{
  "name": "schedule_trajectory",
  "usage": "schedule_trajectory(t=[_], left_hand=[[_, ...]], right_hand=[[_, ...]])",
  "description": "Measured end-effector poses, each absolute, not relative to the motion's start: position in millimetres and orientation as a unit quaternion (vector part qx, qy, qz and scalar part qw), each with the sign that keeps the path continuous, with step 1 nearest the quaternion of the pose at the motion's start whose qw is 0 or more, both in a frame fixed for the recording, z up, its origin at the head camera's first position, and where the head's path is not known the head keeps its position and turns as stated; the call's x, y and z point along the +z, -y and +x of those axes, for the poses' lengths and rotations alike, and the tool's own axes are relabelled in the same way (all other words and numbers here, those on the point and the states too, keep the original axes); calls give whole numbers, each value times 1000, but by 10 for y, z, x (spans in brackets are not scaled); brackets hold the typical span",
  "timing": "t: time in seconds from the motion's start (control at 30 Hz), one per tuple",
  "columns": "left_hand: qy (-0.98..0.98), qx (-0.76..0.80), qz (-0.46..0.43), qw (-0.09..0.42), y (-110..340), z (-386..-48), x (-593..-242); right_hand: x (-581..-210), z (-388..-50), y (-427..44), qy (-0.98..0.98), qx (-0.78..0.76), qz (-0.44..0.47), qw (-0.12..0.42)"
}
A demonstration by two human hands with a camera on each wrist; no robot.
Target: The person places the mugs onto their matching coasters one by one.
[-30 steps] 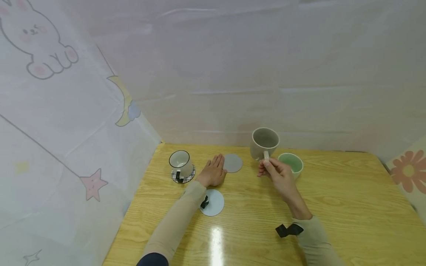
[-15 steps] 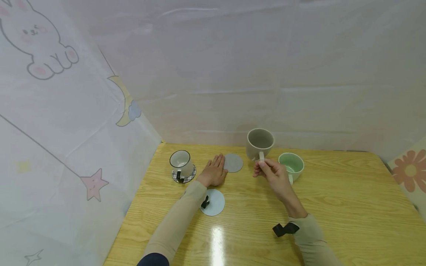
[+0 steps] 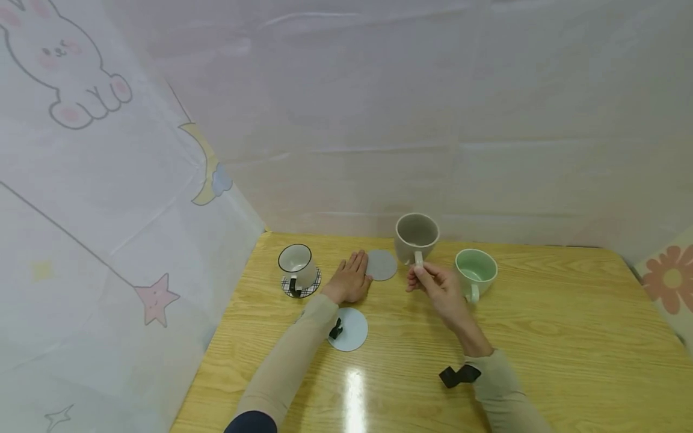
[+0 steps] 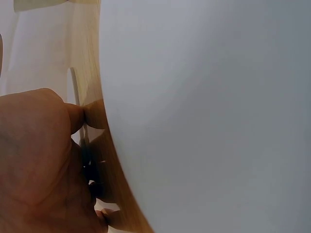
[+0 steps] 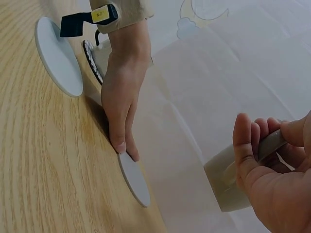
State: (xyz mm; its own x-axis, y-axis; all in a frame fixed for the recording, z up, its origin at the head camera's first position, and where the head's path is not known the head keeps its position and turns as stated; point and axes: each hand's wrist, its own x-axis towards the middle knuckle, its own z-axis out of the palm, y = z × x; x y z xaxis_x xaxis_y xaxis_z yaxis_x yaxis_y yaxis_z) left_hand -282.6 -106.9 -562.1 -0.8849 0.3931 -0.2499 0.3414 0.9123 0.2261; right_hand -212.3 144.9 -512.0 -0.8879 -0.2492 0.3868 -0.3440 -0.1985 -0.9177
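Observation:
My right hand (image 3: 440, 294) pinches the handle of a grey mug (image 3: 407, 248) between thumb and fingers. In the right wrist view the mug (image 5: 226, 187) hangs upright-looking or slightly tilted, clear of the tabletop. Left of it, a round grey coaster (image 3: 382, 266) lies on the table. My left hand (image 3: 348, 282) touches that coaster's left edge, its fingers straight and together. A pale round coaster (image 3: 354, 329) lies under the left wrist and fills much of the left wrist view.
A white mug (image 3: 305, 273) with a black rim and handle stands on a checked coaster (image 3: 314, 287) at the left. To the right of my right hand is a light green cup (image 3: 477, 269). A draped sheet (image 3: 346, 150) rises behind the wooden table (image 3: 563, 325).
My right hand has carried the grey mug to the left and slightly lower, nearer the grey coaster. More of the green cup shows now. My left hand stays at the coaster's edge.

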Motion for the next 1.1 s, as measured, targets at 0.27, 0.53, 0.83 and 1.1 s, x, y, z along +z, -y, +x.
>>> schedule_trajectory(t=[0.27,0.53,0.83,1.1], left_hand=[[-969,81,180,148,1105,-2889,-5686],[-967,75,175,170,1169,-2958,-5810],[-968,74,172,166,1134,-2999,-5900],[-969,67,168,169,1073,-3016,-5901]], right_hand=[[-5127,-2140,-1366,639,733,233,26],[-5170,-2131,-1293,634,737,236,21],[-5233,-2148,-1273,648,723,238,20],[-5268,-2180,-1264,647,725,234,16]])
